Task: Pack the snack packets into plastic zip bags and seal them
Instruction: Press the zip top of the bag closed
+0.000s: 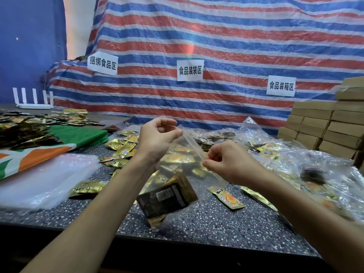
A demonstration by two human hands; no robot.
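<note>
Head view: zip bag [178, 170] stretched between left hand [157, 140] and right hand [230, 162], both pinching its seal.

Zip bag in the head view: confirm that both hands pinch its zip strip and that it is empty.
Not quite. The zip bag is not empty: the head view shows dark and gold snack packets inside it. The rest holds: the left hand and the right hand both pinch its zip strip.

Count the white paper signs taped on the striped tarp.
3 signs: one on the left of the tarp, one in the middle, one on the right beside the cardboard boxes. None looks hidden.
</note>
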